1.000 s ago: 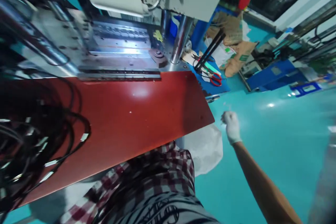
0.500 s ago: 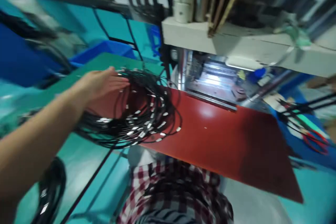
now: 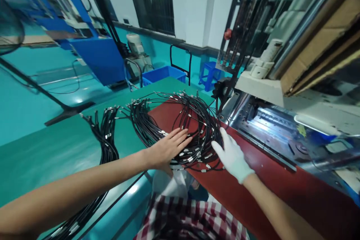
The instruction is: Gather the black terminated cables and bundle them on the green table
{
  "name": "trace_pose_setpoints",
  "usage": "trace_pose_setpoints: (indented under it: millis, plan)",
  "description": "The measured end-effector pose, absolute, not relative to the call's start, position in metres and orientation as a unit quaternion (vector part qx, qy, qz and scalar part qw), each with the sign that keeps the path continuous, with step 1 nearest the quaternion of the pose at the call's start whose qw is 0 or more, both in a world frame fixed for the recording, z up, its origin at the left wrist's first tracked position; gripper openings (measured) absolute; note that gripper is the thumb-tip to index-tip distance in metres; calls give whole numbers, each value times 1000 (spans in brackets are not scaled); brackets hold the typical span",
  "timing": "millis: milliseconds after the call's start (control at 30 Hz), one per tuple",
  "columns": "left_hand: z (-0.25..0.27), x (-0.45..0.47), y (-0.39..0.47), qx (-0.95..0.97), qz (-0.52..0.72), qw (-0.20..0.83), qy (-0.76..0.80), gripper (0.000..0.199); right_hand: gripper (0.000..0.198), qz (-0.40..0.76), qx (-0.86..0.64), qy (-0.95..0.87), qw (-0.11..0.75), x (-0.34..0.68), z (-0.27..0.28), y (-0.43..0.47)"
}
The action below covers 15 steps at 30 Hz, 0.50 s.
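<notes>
A loose coil of thin black cables (image 3: 206, 114) with small metallic ends and white tags lies across the red board and the green table. My bare left hand (image 3: 170, 148) rests over the near side of the coil, fingers stretched out. My right hand (image 3: 233, 156), in a white glove, is at the coil's right edge with thumb and fingers apart. Whether its fingertips touch the cables I cannot tell. Left of the coil, a second bundle of black cables (image 3: 108, 146) hangs over the near edge of the green table.
The red board (image 3: 253, 191) reaches right to a press machine with a lit metal bed (image 3: 267, 120). The green table (image 3: 42, 153) spreads left. Behind stand a blue crate (image 3: 164, 75), a blue stool (image 3: 209, 75) and a fan stand (image 3: 67, 110).
The view has swung left. My gloved right hand has come into view at the coil's right edge. My left hand has moved from the coil's left side to its near side.
</notes>
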State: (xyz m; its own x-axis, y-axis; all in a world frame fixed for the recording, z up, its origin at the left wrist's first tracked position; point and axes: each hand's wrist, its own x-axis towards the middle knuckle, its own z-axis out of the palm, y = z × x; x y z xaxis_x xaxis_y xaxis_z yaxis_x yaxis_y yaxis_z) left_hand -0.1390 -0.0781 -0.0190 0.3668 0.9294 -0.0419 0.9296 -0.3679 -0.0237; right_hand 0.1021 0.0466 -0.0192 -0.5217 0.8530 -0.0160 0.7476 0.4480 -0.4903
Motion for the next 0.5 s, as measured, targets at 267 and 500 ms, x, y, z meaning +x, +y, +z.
trace_pose_setpoints:
  millis: [267,500]
  plan:
    - [-14,-155,-85,789,-2,54,612,35,98,360,-519,-765,126,31,2,67]
    - [54,-140,-102,772,136,49,619,12,111,558,-423,-694,168,-6,37,91]
